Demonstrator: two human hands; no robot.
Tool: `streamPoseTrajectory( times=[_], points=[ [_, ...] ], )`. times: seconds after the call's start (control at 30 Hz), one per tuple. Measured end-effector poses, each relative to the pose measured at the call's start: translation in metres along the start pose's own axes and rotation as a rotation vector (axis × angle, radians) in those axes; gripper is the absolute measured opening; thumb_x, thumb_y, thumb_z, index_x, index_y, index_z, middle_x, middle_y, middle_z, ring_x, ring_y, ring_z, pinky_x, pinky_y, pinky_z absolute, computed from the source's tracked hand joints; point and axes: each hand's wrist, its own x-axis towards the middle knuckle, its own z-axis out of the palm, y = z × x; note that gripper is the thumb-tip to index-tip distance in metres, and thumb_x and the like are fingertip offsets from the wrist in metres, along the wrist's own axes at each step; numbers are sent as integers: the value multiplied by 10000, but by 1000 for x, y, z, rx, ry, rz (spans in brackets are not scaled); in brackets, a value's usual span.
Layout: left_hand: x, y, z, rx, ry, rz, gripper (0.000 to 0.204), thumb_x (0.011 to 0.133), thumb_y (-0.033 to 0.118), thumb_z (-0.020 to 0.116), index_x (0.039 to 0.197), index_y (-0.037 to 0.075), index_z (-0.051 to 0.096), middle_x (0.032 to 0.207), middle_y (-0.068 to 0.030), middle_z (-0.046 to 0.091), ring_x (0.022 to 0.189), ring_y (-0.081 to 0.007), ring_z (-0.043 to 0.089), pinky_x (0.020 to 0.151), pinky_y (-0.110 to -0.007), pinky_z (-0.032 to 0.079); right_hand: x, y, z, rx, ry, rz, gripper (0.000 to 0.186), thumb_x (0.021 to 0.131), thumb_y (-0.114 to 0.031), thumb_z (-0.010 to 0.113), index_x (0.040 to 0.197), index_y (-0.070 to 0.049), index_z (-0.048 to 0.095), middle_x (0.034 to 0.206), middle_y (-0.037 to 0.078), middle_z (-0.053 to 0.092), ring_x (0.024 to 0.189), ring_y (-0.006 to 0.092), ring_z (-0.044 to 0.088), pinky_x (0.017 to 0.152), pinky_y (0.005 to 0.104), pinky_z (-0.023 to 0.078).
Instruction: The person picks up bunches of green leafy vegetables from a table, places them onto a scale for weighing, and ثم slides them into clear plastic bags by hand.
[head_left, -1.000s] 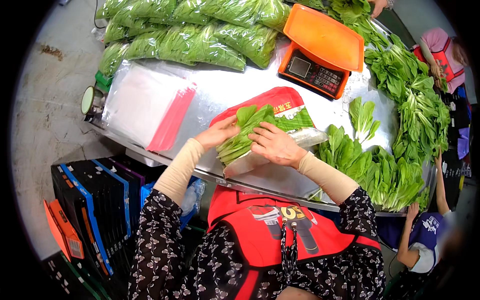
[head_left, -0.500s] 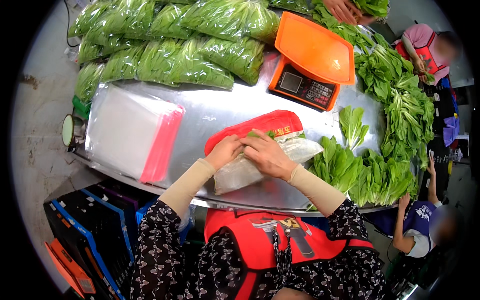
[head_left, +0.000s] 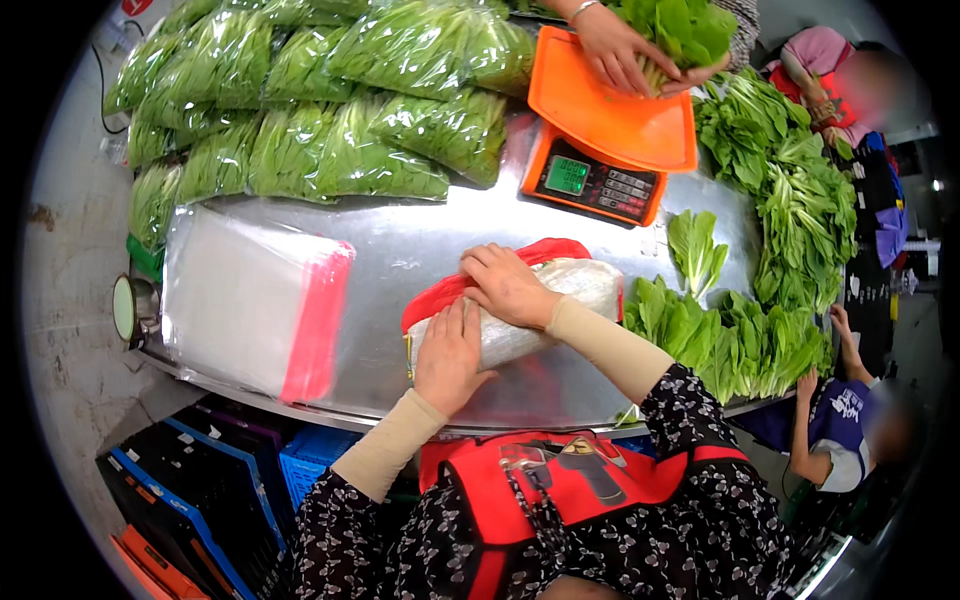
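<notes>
A red and clear plastic bag (head_left: 560, 283) lies folded over on the metal table in front of me, its red part along the far side. What it holds is hidden. My left hand (head_left: 450, 355) rests flat on the near left part, fingers stretched out, thumb apart. Higher up, my right hand (head_left: 508, 286) lies across the middle, its fingers reaching over the red edge. Both hands press on the bag rather than wrap round it. To its right are loose leafy greens (head_left: 745, 345), with a single small bunch (head_left: 697, 250) behind them.
Flat clear bags with pink edges (head_left: 245, 300) are stacked at left. Filled bags of greens (head_left: 310, 150) are piled behind. A co-worker's hands (head_left: 625, 55) hold greens over an orange scale (head_left: 610, 110). Dark crates (head_left: 190, 480) stand below the table; other people work at right.
The red flap has been folded down, and the greens seen at my fingertips are covered. My left hand has flattened onto the bag. A co-worker's hands moved over the scale; its display lit up.
</notes>
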Motion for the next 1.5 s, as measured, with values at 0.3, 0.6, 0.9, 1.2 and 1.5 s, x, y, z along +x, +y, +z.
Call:
streamPoseTrajectory(
  times=[0.3,0.6,0.9,1.2,1.5],
  points=[
    [-4,7,1,-85,111,-76,923,530,294,877,1313,36,461,1283,-226,463,1042,-343,579,830,-413,496,-5,-5,-3,-88,-119,-9,145,778,-242,589,711,-116,616,811,51,592,843,243,561,700,377,419],
    [-37,2,37,87,236,193,630,585,173,790,1162,30,581,1189,-143,579,970,-322,608,821,-394,489,-75,-28,-36,72,-22,-252,311,717,-287,658,931,-75,580,935,105,533,905,299,534,775,418,410],
    [-33,-3,21,72,307,272,509,628,95,692,1124,31,595,1148,-123,602,935,-293,597,828,-396,468,-73,-55,-55,33,-482,-43,927,602,-306,791,1399,-123,355,1278,214,478,1113,401,509,924,470,426],
    [-45,-3,-47,-32,648,236,236,755,41,617,991,37,626,1025,-105,614,997,-301,569,894,-419,453,-45,-96,-77,-218,-99,178,916,558,-184,809,1384,-196,411,1289,184,463,1009,364,510,831,466,416],
    [-104,-204,-67,256,652,-531,331,743,121,630,1011,-61,562,999,-229,568,919,-383,545,820,-440,466,-65,-84,-45,-395,-224,179,975,521,-207,842,1394,-233,407,1330,186,417,1048,345,465,867,444,361]
  ],
)
